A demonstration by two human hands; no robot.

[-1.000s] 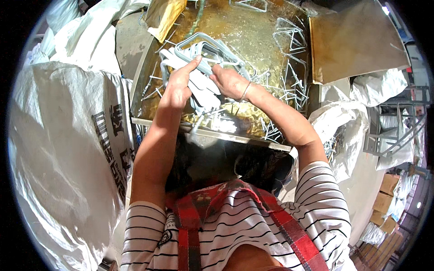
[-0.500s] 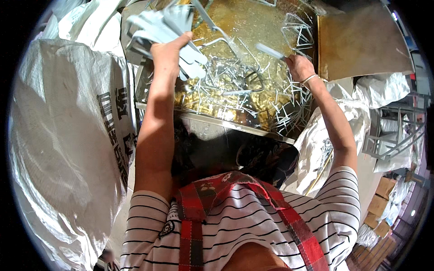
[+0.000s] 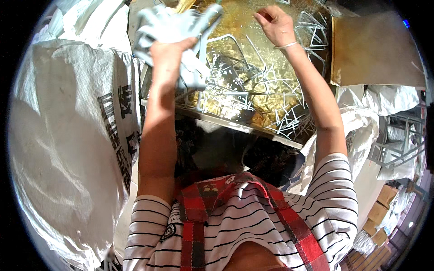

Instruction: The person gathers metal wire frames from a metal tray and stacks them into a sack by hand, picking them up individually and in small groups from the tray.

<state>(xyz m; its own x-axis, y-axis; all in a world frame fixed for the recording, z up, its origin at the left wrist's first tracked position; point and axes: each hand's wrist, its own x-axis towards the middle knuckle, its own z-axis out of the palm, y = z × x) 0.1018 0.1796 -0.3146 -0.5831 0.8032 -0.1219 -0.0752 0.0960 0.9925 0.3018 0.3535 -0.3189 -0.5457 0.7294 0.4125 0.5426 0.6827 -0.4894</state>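
A fanned bundle of flat, light grey bent pieces (image 3: pixel 192 67) with rounded ends is gripped in my left hand (image 3: pixel 166 53), its thumb across the top. Motion blurs the upper ends of that bundle. Over the far middle of the metal worktable my right hand (image 3: pixel 275 28) hovers with its fingers curled in, and no piece shows in it. Beneath and between my hands, bent grey rods (image 3: pixel 253 58) and thin strips (image 3: pixel 289 122) lie scattered on the shiny, yellowish tabletop (image 3: pixel 239 27).
A large white woven sack (image 3: pixel 68 149) stands at my left. An upright tan panel (image 3: pixel 377 52) borders the table's right side, with an open white sack (image 3: pixel 357 126) below it. The table's raised metal edge (image 3: pixel 235 126) faces me. Cardboard boxes (image 3: pixel 382 207) are stacked at the far right.
My right hand has moved up and left, and the flat strip it held no longer shows in it. The left hand still grips the bundle, which has shifted and turned slightly.
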